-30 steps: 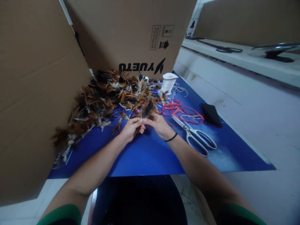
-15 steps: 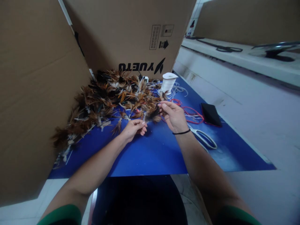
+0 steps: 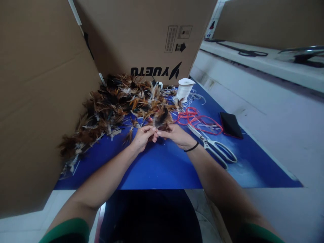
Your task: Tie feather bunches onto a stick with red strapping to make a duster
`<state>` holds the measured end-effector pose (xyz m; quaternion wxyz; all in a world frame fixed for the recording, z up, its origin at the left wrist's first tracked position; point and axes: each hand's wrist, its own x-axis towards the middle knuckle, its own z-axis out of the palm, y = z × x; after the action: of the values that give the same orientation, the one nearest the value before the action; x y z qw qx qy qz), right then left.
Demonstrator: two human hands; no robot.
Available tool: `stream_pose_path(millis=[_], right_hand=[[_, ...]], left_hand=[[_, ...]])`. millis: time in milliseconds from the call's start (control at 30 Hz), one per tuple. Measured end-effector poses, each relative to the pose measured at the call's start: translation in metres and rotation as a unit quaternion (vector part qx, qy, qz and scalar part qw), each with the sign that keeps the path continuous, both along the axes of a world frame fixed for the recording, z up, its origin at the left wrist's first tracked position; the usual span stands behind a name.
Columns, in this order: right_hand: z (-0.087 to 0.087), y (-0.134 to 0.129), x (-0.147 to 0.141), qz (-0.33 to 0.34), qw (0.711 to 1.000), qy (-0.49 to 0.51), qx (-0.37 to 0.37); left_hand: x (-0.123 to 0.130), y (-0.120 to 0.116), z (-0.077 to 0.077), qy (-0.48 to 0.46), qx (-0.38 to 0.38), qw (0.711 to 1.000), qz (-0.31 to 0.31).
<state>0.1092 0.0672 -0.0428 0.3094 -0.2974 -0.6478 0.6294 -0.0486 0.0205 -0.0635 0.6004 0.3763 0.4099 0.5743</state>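
A small dark and brown feather bunch [image 3: 161,118] points upward between my hands, over the blue table [image 3: 162,168]. My left hand [image 3: 143,137] pinches its lower end with thumb and fingertips. Right beside it, my right hand [image 3: 176,135] is closed at the same end, its fingertips close to those of the left. A large pile of brown, orange and black feather bunches [image 3: 111,104] spreads behind and to the left. Scissors [image 3: 215,148] with pale handles lie to the right of my right wrist.
Red cord [image 3: 191,116] lies in loops behind the scissors, with a black phone [image 3: 231,125] to its right. A white spool [image 3: 184,89] stands at the back. Cardboard [image 3: 141,33] rises behind and on the left; a ledge [image 3: 280,60] runs along the right wall.
My right hand has moved left and down to meet the left hand at the base of the feather bunch. The bunch now points more upward, and more of the scissors and red cord shows.
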Motion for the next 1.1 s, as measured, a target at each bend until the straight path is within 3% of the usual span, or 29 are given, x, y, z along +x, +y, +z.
stream_pose_path(millis=[333,633,833,1100], right_hand=[[-0.0020,-0.0029,-0.0055,-0.055,0.996,0.068,-0.008],[0.0004,-0.0045,-0.0033,-0.080,0.990,0.090,-0.067],[0.0010,-0.0061,-0.0051,-0.032,0.987,0.108,-0.111],[-0.0046,-0.0041,-0.0064,-0.061,0.987,0.112,-0.099]], left_hand=[[0.0034,-0.0019,-0.0087,0.030,0.024,0.998,-0.049],[0.0041,-0.0053,-0.0011,0.021,0.044,0.992,-0.119],[0.0053,-0.0049,-0.0030,0.024,0.058,0.993,-0.098],[0.0059,-0.0038,-0.0068,-0.007,0.044,0.995,-0.092]])
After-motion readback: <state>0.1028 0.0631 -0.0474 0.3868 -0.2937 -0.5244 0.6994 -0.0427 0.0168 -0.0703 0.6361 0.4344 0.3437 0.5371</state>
